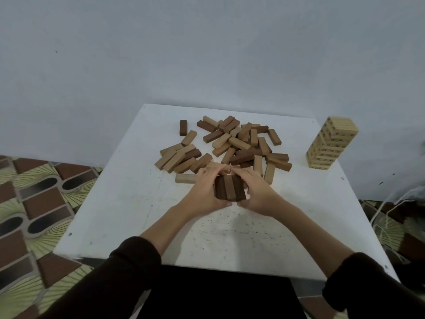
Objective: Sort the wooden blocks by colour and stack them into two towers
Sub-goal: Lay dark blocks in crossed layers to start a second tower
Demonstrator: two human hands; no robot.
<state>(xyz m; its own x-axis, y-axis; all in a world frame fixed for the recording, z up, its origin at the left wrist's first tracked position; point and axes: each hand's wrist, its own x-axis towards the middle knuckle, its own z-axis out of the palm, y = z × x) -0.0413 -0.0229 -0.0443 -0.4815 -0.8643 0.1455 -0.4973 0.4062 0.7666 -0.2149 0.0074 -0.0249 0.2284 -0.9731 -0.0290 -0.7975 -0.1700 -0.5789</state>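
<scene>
dark blocks (pixel 229 191) | clasped between left hand (pixel 203 192), right hand (pixel 256 193) | fingers (pixel 212 173) curled round

Matt wood blocks (pixel 230 143), dark & pale; scuffed matt white table (pixel 128 203).

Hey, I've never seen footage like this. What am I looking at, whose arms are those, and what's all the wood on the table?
There is no machine here, only a person. The single picture comes from a camera worn on their head, looking forward and down, so the two arms in dark sleeves are their own. On the white table lies a loose pile of wooden blocks, some pale and some dark brown. At the far right stands a pale tower. The left hand and right hand together grip a small bundle of dark blocks, held side by side just in front of the pile.
</scene>
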